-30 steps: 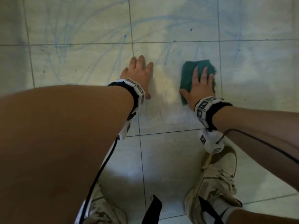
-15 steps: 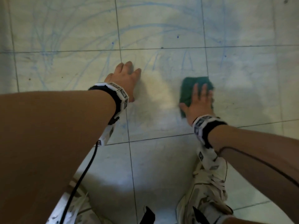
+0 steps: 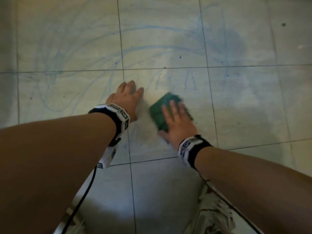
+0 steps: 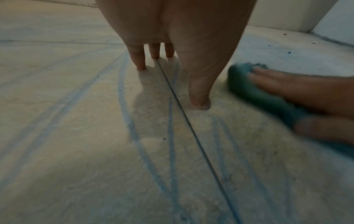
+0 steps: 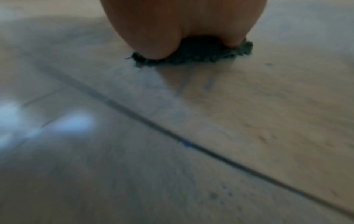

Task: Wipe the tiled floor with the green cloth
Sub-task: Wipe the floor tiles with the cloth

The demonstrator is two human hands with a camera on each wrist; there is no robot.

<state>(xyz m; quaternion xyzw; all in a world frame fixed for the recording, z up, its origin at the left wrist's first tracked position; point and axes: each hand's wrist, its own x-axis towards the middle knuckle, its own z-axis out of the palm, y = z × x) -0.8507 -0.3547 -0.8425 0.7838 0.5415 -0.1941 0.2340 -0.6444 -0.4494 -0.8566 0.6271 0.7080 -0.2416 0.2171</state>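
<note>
Under the flat, straight-fingered right grip (image 3: pixel 177 123), the green cloth (image 3: pixel 160 112) on the tiled floor (image 3: pixel 244 107); left grip (image 3: pixel 125 100) spread flat alongside.

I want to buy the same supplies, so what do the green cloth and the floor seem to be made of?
Green cloth: looks like soft woven or terry fabric, matte; its frayed, nubbly edge shows in the right wrist view and it bunches under the right hand. Exact fibre unclear.
Floor: probably ceramic or stone-look tile, pale, semi-glossy; thin dark grout lines and light reflections suggest a hard glazed surface.
</note>
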